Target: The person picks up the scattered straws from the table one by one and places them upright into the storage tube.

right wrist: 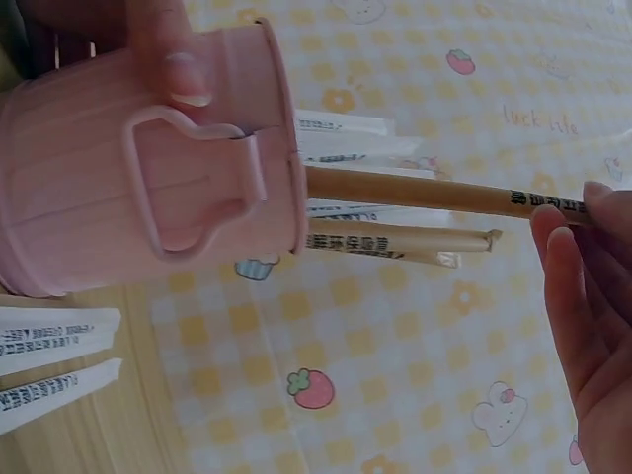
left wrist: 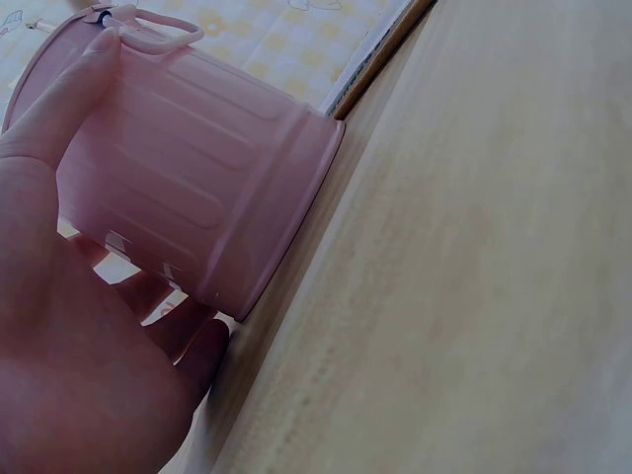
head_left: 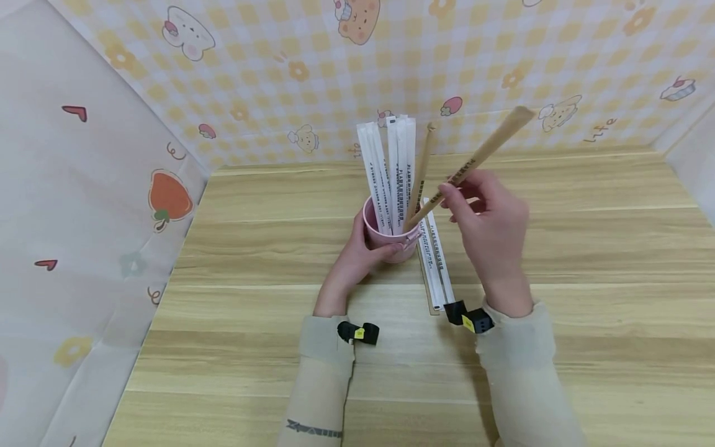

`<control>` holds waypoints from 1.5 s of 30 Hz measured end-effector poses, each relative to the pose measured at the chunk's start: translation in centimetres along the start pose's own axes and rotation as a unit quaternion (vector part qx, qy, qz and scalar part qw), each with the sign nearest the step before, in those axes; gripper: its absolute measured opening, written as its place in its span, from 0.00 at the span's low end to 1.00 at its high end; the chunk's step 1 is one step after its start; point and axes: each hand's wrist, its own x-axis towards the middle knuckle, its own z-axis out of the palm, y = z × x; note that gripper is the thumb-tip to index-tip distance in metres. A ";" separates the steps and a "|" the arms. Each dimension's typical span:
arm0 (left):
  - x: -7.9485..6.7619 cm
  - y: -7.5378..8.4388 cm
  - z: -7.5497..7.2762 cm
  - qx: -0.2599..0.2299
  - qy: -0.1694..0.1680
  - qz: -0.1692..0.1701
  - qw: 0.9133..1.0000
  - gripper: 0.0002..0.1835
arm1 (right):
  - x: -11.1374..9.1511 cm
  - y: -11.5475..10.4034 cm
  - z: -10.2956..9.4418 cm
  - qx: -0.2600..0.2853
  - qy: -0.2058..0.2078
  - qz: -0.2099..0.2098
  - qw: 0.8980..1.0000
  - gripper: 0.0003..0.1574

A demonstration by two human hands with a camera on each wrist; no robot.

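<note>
A pink ribbed bucket point(head_left: 398, 252) with small side handles stands on the table. My left hand point(head_left: 357, 257) grips its side, thumb near the rim; in the left wrist view the fingers curl behind the bucket point(left wrist: 188, 168). Several white paper-wrapped straws point(head_left: 400, 161) with black print stand in it, beside a brown paper-wrapped straw point(head_left: 424, 161). Between thumb and fingertips, my right hand point(head_left: 494, 217) pinches another brown paper-wrapped straw point(head_left: 494, 143). This one slants up to the right, its lower end within the bucket's mouth, as the right wrist view of the straw point(right wrist: 425, 190) also shows.
White wrapped straws point(head_left: 437, 261) lie on the wooden table point(head_left: 251, 248) just right of the bucket, with a thin brown strip point(head_left: 427, 285) alongside. A yellow checked backdrop point(head_left: 251, 74) rises behind, and a white patterned panel point(head_left: 106, 205) borders the left.
</note>
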 end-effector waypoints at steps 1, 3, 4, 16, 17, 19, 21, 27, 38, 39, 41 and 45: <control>0.1 -0.3 0.0 0.003 0.003 0.001 1.000 0.53 | -0.1 0.1 0.2 -0.011 -0.010 -0.006 1.000 0.13; 0.2 -0.8 0.0 0.010 0.007 0.002 1.000 0.53 | -0.2 0.4 0.6 -0.030 -0.030 -0.019 0.999 0.12; 0.2 -0.5 0.0 0.011 0.006 0.000 1.000 0.53 | -0.3 0.4 0.7 -0.036 -0.040 -0.024 0.998 0.12; -0.9 2.0 0.1 0.017 0.000 -0.035 0.999 0.52 | -1.2 1.3 2.6 -0.115 -0.152 -0.043 0.981 0.12; -0.9 2.0 0.1 0.015 -0.002 -0.035 0.999 0.52 | -1.3 1.5 2.7 -0.122 -0.160 -0.039 0.979 0.12; -0.9 2.0 0.0 0.013 -0.003 -0.036 0.999 0.52 | -1.4 1.7 2.9 -0.135 -0.176 -0.028 0.975 0.13; -0.9 2.0 0.0 0.015 -0.001 -0.037 0.999 0.52 | -1.5 1.9 3.1 -0.145 -0.190 -0.018 0.971 0.13; -0.9 2.0 0.0 0.021 0.001 -0.038 0.999 0.52 | -1.7 2.3 3.6 -0.167 -0.220 -0.013 0.961 0.13; -0.9 1.8 0.0 0.028 0.001 -0.038 0.999 0.53 | -1.9 2.6 3.8 -0.177 -0.223 -0.001 0.959 0.14; -0.9 1.8 0.0 0.027 0.001 -0.039 0.999 0.53 | -1.9 2.6 3.8 -0.177 -0.223 -0.001 0.959 0.14; -0.9 1.8 0.0 0.027 0.002 -0.041 0.999 0.53 | -1.9 2.7 3.8 -0.177 -0.225 -0.001 0.958 0.14; -0.8 1.8 0.0 0.025 0.002 -0.042 0.999 0.53 | -2.0 2.7 3.8 -0.175 -0.229 0.002 0.958 0.14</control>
